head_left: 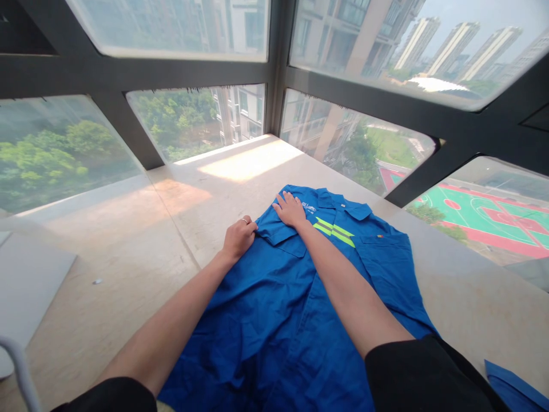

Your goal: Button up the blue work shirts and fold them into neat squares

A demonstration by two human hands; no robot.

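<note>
A blue work shirt [274,303] lies spread on the stone sill, its collar towards the window corner. Yellow-green reflective strips cross its chest, and white lettering shows at the upper left. My left hand [240,236], with a ring on one finger, is closed on the shirt's left edge near the sleeve. Flat on the upper left chest, beside the lettering, rests my right hand [290,209] with its fingers spread. My right forearm passes over the shirt front and hides part of it.
Dark window frames [274,68] meet in a corner behind the pale stone sill [141,252]. A white board-like object [30,280] and a grey curved tube [19,366] are at the left edge. Another piece of blue cloth [514,386] shows at the lower right.
</note>
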